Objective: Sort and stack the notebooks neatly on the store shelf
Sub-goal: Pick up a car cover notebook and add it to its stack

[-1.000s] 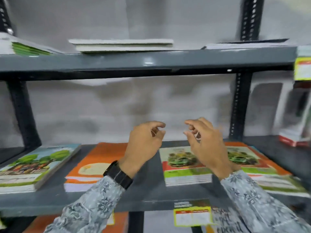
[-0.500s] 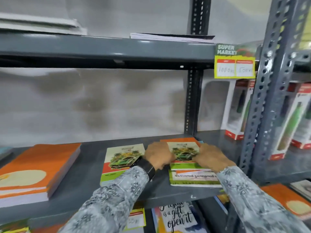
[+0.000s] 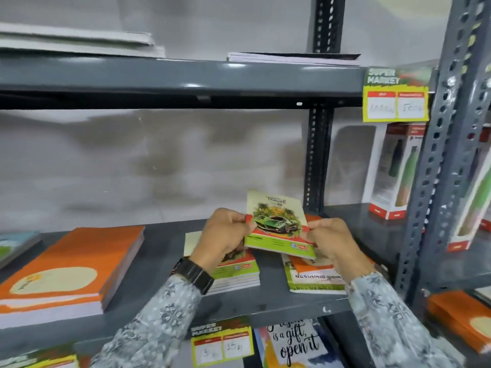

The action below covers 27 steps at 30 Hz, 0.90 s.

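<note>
Head view, the only one. Both hands have lifted a car-cover notebook (image 3: 277,224) clear of the right-hand pile (image 3: 313,277); half a second ago the same hands lay flat on that pile with the car cover on top, and a second ago they hung open above the shelf with nothing in them. Now the left hand (image 3: 223,240) has its grip clenched on the notebook's left edge and the right hand (image 3: 332,243) its grip clenched on the right edge, so the book is held between them, tilted with its far edge raised, above the gap between two piles on the middle shelf (image 3: 148,264).

Just left of the held book, partly behind the left hand, lies a matching stack (image 3: 236,272) with the same green and red band along its near edge. The right-hand pile it came off now shows an orange cover with a green-edged book below, so it was a mixed pile. Further left on the shelf sits a thick orange stack (image 3: 74,264), well apart.

My reading is that the odd book has been pulled out for sorting, and the likely place for it is the matching stack to the left, squared to its edges. The right-hand pile looks uneven and probably needs straightening too.
</note>
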Tool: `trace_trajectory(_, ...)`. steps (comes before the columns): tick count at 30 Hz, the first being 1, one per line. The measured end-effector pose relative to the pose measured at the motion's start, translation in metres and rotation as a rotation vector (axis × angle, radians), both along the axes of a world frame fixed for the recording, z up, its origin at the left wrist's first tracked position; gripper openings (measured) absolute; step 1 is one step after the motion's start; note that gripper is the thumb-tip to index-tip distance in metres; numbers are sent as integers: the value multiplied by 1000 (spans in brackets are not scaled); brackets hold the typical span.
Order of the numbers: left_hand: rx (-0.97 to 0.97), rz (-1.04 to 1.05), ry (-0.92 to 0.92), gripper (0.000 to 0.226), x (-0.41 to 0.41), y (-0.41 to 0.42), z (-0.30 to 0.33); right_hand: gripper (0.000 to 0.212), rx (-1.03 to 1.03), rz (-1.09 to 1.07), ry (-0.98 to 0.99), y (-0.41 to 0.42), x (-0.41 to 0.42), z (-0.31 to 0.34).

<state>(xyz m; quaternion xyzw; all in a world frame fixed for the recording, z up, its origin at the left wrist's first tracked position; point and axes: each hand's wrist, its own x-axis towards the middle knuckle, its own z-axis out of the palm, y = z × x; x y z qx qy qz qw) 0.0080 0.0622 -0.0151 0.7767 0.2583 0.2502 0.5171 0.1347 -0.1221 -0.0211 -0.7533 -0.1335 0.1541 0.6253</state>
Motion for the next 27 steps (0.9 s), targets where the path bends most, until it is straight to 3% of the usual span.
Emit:
trace_trajectory(4,-10,103,-51,13,-59,42,-10,15,98,127,-78,42,-43,-2)
trace_trajectory(9,81,176,42,15,-100,58,-26,26,39,209,-83,69,-69,-14)
trace_trajectory(15,230,235,240,27,-109,55,-42,9,-200,210,-202,80,-74,-19)
trace_trajectory(20,326,245,322,32,-112,55,-33,17,-182,254,-267,72,-73,-16)
trace_trajectory(23,497,307,239,43,-107,38,-16,32,-107,161,-367,57,-61,-17)
trace_trajectory(27,493,162,128,23,-73,-11,7,29,-152,21,-453,15,-28,-10)
